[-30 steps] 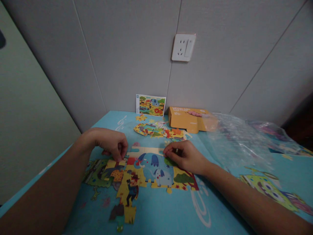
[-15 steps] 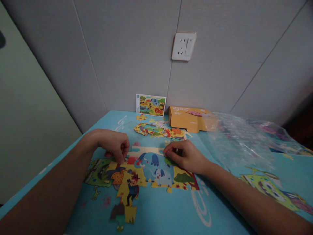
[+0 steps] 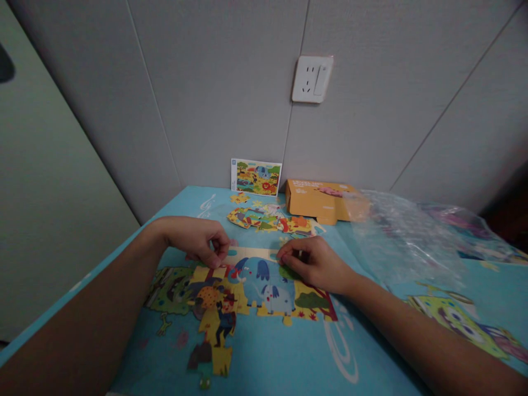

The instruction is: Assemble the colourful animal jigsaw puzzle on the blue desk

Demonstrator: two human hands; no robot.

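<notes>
A partly joined jigsaw puzzle [image 3: 268, 289] with two blue elephants, a tree and a walking figure lies flat on the blue tablecloth [image 3: 280, 357]. At its upper left edge my left hand [image 3: 202, 240] is closed, thumb and fingertips pinched on a puzzle piece mostly covered by them. My right hand [image 3: 315, 261] rests on the upper right part, its fingers curled together at the puzzle's top edge. A strip of joined pieces runs down from the left part, with a green piece [image 3: 204, 381] at its lower end.
Loose puzzle pieces [image 3: 268, 218] lie behind the hands. A picture card [image 3: 256, 177] leans on the wall beside an orange box [image 3: 317, 199]. Crumpled clear plastic [image 3: 408, 236] spreads over the right side. A wall socket [image 3: 312, 80] is above.
My left hand has shifted right along the puzzle's top edge, uncovering pale yellow and red pieces. My right hand stays in place on the puzzle.
</notes>
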